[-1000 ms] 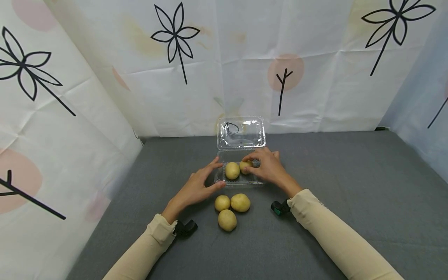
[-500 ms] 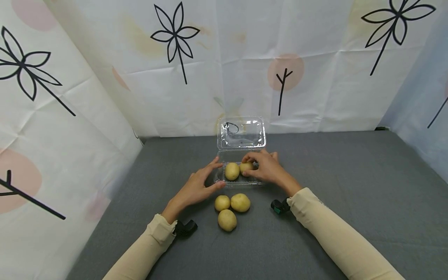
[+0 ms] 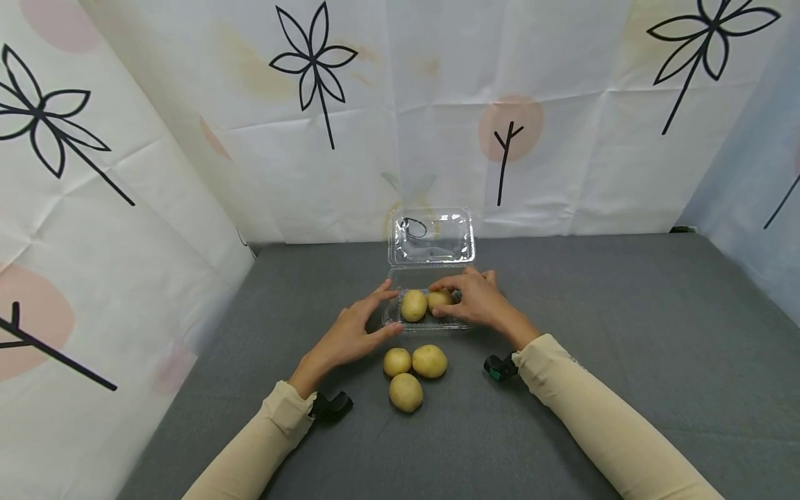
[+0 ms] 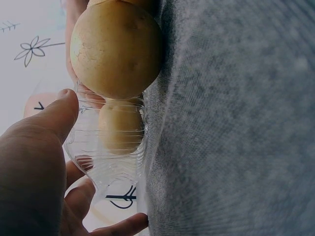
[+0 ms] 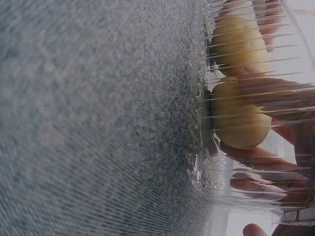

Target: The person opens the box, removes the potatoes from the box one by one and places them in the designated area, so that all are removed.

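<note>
Barely shifting this past second, the right hand pinches a potato inside the clear container, so it's unreleased; the left hand spreads alongside

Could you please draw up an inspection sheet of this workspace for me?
Surface: table covered in grey cloth.
Job's things: clear plastic clamshell container, lid open; two potatoes side by side inside; three loose potatoes on the cloth, on the person's side of the container.
Clutter: small dark item at the back right edge, too small to identify.
Left hand: fingers and thumb spread at the container's left end; contact unclear.
Right hand: grips the right-hand potato in the container.
Cables: thin dark strand at the back left corner; cable or thread, cannot tell.
Surroundings: white fabric backdrop printed with leaves, twigs and coloured circles.
</note>
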`<state>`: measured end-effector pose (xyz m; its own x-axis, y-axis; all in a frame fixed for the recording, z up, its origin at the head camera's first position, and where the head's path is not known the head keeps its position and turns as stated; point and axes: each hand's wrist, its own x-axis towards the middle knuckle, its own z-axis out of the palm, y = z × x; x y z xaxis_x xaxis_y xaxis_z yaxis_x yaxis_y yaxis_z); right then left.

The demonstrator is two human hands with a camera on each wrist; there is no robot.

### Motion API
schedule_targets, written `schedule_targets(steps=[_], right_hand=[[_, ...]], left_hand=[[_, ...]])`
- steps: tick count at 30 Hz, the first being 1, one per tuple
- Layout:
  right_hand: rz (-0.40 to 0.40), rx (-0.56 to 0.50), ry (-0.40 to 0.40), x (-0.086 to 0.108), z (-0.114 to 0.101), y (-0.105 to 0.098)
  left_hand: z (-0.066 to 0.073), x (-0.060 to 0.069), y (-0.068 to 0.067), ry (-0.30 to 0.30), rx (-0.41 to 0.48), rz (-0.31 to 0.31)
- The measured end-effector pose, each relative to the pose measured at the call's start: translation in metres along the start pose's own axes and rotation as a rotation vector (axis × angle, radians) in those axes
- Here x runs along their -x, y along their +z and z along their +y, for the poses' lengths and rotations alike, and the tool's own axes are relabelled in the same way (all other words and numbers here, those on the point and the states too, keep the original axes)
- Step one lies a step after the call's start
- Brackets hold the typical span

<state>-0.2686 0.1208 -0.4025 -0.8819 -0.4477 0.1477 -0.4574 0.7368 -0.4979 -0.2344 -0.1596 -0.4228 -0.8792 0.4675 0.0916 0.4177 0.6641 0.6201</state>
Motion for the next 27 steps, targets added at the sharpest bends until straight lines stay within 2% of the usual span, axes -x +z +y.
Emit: schedule_targets(steps=[13,27], right_hand=[[0.031,0.006,-0.027,0.0002,0.0019,0.0023],[0.041,-0.027,-0.058,0.0022,0.0005,0.0000]], left_hand=[[-0.0021,-0.0002,0.0006,-0.007,0.000,-0.006],[-0.0019,0.0000,-0.0002,0.020,0.003,0.001]])
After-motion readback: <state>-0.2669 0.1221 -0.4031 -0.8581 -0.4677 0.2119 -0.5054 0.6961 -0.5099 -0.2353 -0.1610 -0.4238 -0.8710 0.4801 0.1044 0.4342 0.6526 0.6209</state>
